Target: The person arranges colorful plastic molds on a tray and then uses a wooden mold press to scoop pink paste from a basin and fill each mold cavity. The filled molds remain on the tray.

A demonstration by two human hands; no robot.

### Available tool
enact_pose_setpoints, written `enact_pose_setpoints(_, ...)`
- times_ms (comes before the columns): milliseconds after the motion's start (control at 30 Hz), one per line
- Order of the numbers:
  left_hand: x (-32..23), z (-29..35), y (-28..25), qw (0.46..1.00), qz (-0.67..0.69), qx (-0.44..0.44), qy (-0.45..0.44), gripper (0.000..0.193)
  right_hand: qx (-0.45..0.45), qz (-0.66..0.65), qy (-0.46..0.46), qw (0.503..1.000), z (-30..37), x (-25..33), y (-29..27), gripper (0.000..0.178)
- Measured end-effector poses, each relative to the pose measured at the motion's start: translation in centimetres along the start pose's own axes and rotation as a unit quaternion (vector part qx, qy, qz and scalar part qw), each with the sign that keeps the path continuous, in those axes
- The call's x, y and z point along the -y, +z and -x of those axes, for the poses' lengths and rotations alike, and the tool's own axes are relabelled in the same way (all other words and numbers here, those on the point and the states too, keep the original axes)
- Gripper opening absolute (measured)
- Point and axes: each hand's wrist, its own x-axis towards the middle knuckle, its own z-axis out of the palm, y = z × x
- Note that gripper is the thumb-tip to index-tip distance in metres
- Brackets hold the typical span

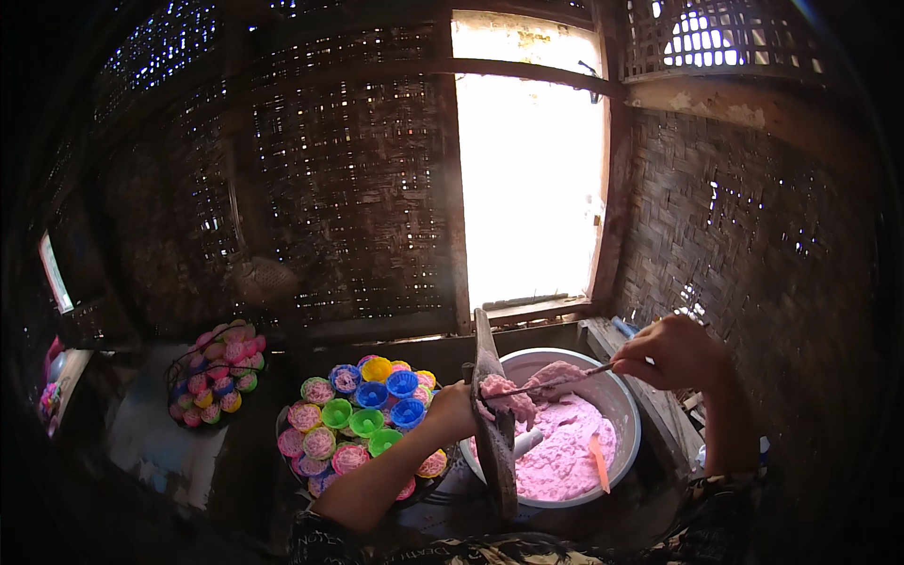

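My left hand (454, 412) is closed at the left edge of a long, worn wooden board (494, 443), gripping its middle; some fingertips are hidden. The board stands tilted across the near-left rim of a grey basin (623, 405). Pink, sticky dough (556, 461) fills the basin's lower part. My right hand (667, 353) holds a thin stick (574, 377) by its right end, over the basin. Pink dough clings along the stick, and its far end reaches a dough lump (508, 399) at the board. An orange spatula (600, 461) and a pale cylindrical piece (527, 443) rest in the basin.
Left of the basin, a round tray carries several colourful fluted cups: some hold pink dough, while blue (402, 383) and green cups (366, 422) show bare insides. Farther left sits another pile of colourful cups (217, 367). Wooden planks (650, 414) flank the basin's right side, beside a woven wall.
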Motion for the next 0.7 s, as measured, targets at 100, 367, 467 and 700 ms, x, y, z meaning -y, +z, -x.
enact_pose_setpoints(100,-0.7,0.5,-0.5,1.0,-0.03,0.0,0.007,0.045,0.034,0.007,-0.007,0.999,-0.7,0.1,-1.3,0.022)
enact_pose_setpoints(367,-1.0,0.3,0.7,0.997,-0.041,-0.033,0.064,0.043,0.069,0.14,-0.04,0.987,-3.6,2.9,-0.5,0.021)
enact_pose_setpoints(467,-1.0,-0.4,1.2,0.998,-0.058,-0.014,0.036,0.042,-0.066,0.187,-0.148,0.969,-4.9,5.0,2.5,0.019)
enact_pose_setpoints(700,2.8,-2.0,1.1,1.0,0.006,0.022,-0.014,0.041,-0.14,0.196,-0.181,0.953,-2.4,4.2,4.0,0.021)
